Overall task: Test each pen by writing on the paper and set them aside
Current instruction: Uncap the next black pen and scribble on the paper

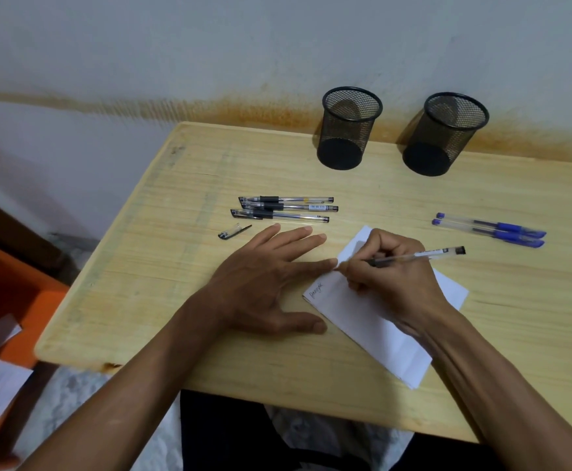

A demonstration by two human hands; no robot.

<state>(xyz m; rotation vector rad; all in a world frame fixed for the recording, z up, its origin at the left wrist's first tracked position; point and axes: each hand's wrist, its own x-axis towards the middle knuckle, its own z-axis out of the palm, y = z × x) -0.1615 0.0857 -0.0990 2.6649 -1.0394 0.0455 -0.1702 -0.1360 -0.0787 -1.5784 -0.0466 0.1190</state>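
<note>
Pinching an uncapped black pen [417,255], the right hand [393,277] is mid-test on the paper [373,321] while the flat left hand [264,277] steadies its nine-o'clock edge; next, likely recap with the cap [234,231] at ten o'clock.

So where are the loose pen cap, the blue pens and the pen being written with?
loose pen cap [234,231]: head view, middle of the cap.
blue pens [490,229]: head view, on the barrels.
pen in use [429,253]: head view, clear barrel behind the right hand.
</note>
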